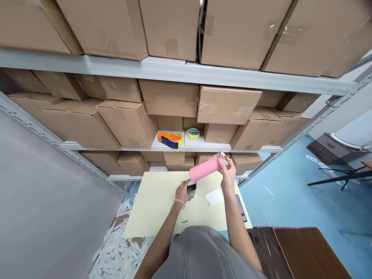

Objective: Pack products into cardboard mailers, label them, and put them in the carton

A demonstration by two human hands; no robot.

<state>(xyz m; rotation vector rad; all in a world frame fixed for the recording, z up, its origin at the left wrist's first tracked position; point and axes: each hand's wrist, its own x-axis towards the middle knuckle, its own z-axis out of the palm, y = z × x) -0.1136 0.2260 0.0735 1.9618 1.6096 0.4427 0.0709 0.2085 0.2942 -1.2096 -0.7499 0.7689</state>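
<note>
A pink bottle [205, 167] with a shiny metallic-looking top is tilted in the air, its lower end pointing left and down. My right hand [228, 172] is closed round it at the top end. Below the bottle's lower end, my left hand [182, 192] grips a small green box [192, 193] with a dark open top. The box is over the pale yellow table [157, 209]; whether it rests there I cannot tell. The bottle's lower end is just above the box opening. A white card or paper [213, 197] lies to the right of the box.
A phone [241, 208] lies at the table's right edge. Behind, a metal shelf [203, 149] holds cardboard boxes [229, 105], an orange and blue tape dispenser [170, 139] and a tape roll [193, 134]. White paper strips [116, 248] cover the floor at left; an open carton [302, 252] is at right.
</note>
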